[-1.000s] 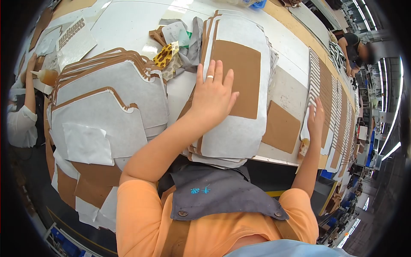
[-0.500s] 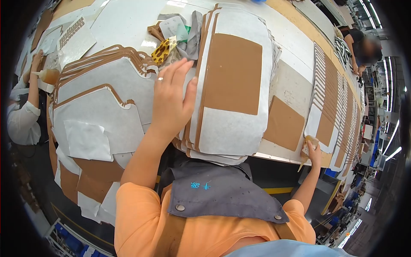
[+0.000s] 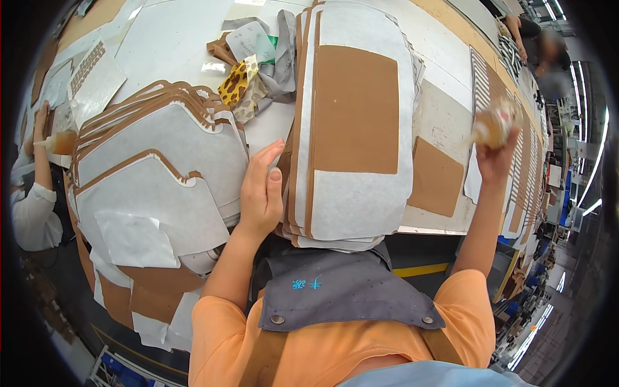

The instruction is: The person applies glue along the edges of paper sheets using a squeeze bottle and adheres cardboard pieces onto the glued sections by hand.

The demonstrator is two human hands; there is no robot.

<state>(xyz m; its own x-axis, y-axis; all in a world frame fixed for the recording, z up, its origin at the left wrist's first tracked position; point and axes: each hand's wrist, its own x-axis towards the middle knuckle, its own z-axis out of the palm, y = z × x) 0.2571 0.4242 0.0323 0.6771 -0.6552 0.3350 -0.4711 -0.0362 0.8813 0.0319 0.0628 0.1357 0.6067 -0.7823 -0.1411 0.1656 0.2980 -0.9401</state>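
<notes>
My right hand [image 3: 498,158] grips a squeeze bottle of amber liquid [image 3: 496,124], raised over the right part of the table and smeared by motion; its nozzle points left. My left hand [image 3: 263,193] holds nothing, its fingers stretched out along the left edge of a tall stack of white-backed brown panels [image 3: 361,203]. I cannot tell whether it touches the stack. On top of the stack lies a brown rectangular piece [image 3: 356,109]. A loose brown sheet [image 3: 436,177] lies on the table to the stack's right.
Left of my hand is a fanned pile of notched white-and-brown panels [image 3: 145,200]. Fabric scraps [image 3: 238,82] lie beyond it. Striped strips [image 3: 490,77] line the right side. One co-worker at the left holds a similar bottle [image 3: 62,142]; another person [image 3: 525,29] is at the far right.
My right hand has lifted the bottle from the table's front edge, up and away from me. My left hand has come back toward me and lower, beside the stack.
</notes>
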